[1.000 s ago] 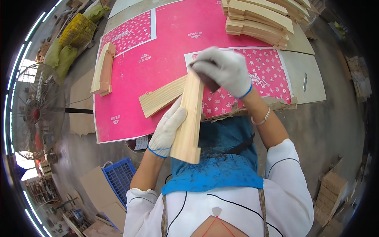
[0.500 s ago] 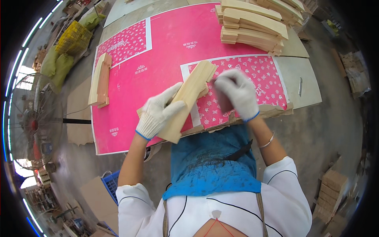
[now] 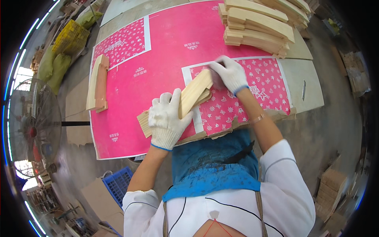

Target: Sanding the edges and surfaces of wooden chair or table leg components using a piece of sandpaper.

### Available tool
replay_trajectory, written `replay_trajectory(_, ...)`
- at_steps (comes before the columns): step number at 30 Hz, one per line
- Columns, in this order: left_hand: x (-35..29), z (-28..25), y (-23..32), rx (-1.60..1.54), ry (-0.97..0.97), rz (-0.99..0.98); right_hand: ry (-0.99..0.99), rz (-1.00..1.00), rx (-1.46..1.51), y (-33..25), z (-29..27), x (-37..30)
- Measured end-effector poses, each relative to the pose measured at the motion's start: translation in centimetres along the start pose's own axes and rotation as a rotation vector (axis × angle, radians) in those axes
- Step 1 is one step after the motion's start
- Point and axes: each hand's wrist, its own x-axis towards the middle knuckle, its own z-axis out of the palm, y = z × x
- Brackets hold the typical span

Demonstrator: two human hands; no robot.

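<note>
My left hand (image 3: 167,117), in a white knit glove, grips a pale curved wooden piece (image 3: 194,93) around its near part. Another wooden piece (image 3: 144,123) lies beneath it, partly hidden by the glove. My right hand (image 3: 231,74), also gloved, is closed on a dark reddish-brown piece of sandpaper (image 3: 216,80). It presses this against the far end of the upper wooden piece; motion blurs the sandpaper's outline. Under both hands is a table covered with pink printed sheet (image 3: 166,67).
Curved wooden pieces are stacked (image 3: 258,29) at the far right of the table. Two more wooden pieces (image 3: 98,85) stand at its left edge. A thin metal strip (image 3: 303,90) lies on the right. A caged fan (image 3: 33,126) and a blue crate (image 3: 118,185) stand on the left.
My right hand has moved up and left, bringing the sandpaper onto the wood's far end. The upper wooden piece has shifted away from me, and my left hand has moved slightly right.
</note>
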Motion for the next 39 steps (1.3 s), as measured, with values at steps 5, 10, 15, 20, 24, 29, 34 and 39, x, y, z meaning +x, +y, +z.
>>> replay_trajectory(5, 0.0, -0.5, -0.3, -0.150, -0.017, -0.060, 0.244, -0.032, 0.268, 2.2, -2.4, -3.5)
replay_trajectory(10, 0.9, -3.0, -0.7, -0.302, -0.151, -0.181, 0.297, -0.516, 0.268, -4.5, -3.0, -5.3)
replay_trajectory(15, 0.2, -4.8, 0.4, -0.186, -0.159, -0.170, 0.408, -0.856, -0.116, -6.1, -1.6, -4.6)
replay_trajectory(20, 0.3, -5.5, 1.5, -0.184, -0.186, -0.174, 0.458, -0.890, -0.232, -5.4, -0.3, -5.3)
replay_trajectory(24, 0.1, -5.8, 1.8, -0.143, -0.259, -0.118, 0.462, -0.807, -0.294, -3.6, 0.1, -7.9)
replay_trajectory(29, 1.0, -8.1, 2.1, -0.343, 0.080, -0.171, 0.171, -0.428, 0.030, -0.4, 1.3, -11.6)
replay_trajectory(34, -0.1, -7.0, 2.1, -0.265, -0.060, -0.159, 0.383, -0.549, 0.097, -4.0, -0.9, -9.4)
replay_trajectory(39, -0.5, -7.1, 2.7, -0.189, -0.156, -0.189, 0.376, -0.765, -0.095, -4.6, -1.2, -8.4)
